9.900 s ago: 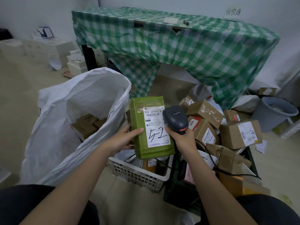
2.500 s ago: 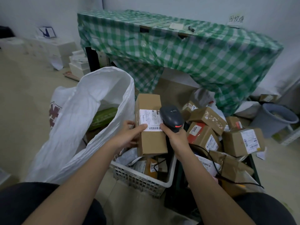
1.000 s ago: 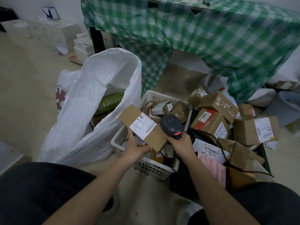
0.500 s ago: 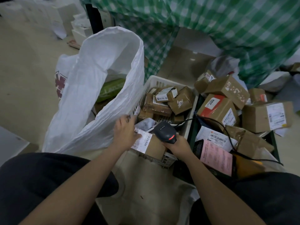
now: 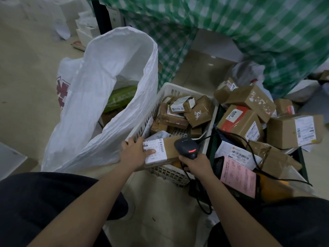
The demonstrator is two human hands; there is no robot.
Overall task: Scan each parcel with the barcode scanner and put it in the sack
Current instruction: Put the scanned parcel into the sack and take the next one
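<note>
My left hand pinches the parcel at its left end, long axis running left-right at frame centre over the basket, my right hand grips the scanner touching its right end, and the sack gapes upper left, nearest my left.

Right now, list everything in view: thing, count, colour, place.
sack: one, white, open, left of the basket
green parcel: one, inside the sack
basket: one, white, centre, holding small brown parcels
labelled parcel: one, brown, at the basket's near edge
barcode scanner: one, black, red light, over that parcel
parcel pile: several, brown, right of the basket
pink slip: one, lower right
tablecloth: one, green check, top
left hand: on the labelled parcel
right hand: grips the scanner
</note>
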